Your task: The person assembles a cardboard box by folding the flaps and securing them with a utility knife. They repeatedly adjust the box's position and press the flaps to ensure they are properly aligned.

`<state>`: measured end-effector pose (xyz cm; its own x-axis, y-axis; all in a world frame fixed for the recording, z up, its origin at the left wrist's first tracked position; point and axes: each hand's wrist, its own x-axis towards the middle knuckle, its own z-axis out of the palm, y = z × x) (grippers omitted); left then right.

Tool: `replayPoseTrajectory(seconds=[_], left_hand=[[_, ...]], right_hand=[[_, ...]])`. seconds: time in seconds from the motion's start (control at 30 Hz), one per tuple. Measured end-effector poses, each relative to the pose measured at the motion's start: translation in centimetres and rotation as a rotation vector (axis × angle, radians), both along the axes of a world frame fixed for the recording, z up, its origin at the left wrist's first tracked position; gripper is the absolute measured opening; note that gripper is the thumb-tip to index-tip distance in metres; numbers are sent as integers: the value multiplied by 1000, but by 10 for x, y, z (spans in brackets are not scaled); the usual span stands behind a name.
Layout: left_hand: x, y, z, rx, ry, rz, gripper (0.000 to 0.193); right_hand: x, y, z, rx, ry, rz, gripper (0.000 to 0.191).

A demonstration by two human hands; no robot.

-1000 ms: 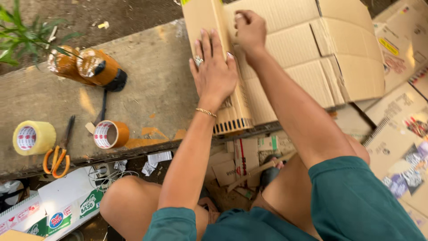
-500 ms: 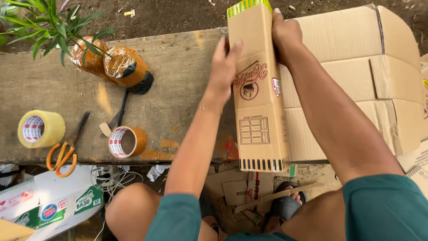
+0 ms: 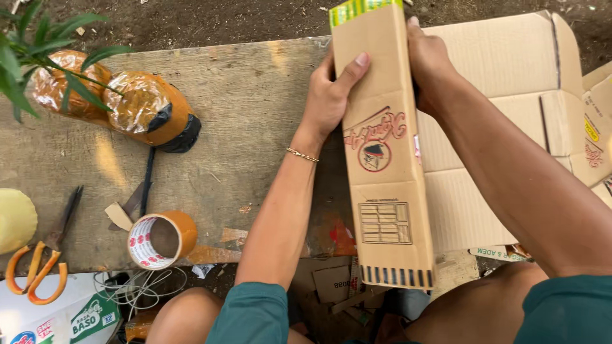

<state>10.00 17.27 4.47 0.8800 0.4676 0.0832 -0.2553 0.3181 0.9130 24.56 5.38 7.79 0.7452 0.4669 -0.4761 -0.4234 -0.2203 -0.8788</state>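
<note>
Behind the wooden bench lay flat cartons. Both the left hand and right hand gripped a tall, narrow brown box with a red round logo, held upright above the bench.

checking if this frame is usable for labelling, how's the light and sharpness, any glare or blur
Head view: soft, dappled daylight, with pale sun patches on the wooden bench; shiny glare on the plastic-wrapped bundles; the folded cardboard box is sharp and evenly lit between the left hand and right hand; the leaves at top left look soft; the yellow tape roll is cut off by the left edge.
</note>
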Motion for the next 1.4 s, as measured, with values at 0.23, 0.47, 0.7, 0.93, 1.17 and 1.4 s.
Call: replayPoseTrajectory(seconds=[0.23, 0.47, 0.7, 0.93, 1.17, 1.4], left_hand=[[-2, 1, 2, 44, 64, -22, 58], [0, 0, -1, 31, -74, -55, 63], [-2, -2, -1, 38, -59, -118, 61], [-4, -12, 28, -57, -34, -189, 87], [-12, -19, 54, 75, 215, -112, 76], [-23, -34, 61, 154, 273, 10, 49]], right_hand=[[-2, -4, -3, 13, 36, 7, 60], [17, -9, -20, -465, -568, 140, 59], [24, -15, -40, -651, -1013, 57, 41], [22, -10, -38, -588, -996, 53, 43], [12, -15, -36, -590, -980, 69, 32], [14, -10, -29, -439, -749, -14, 43]])
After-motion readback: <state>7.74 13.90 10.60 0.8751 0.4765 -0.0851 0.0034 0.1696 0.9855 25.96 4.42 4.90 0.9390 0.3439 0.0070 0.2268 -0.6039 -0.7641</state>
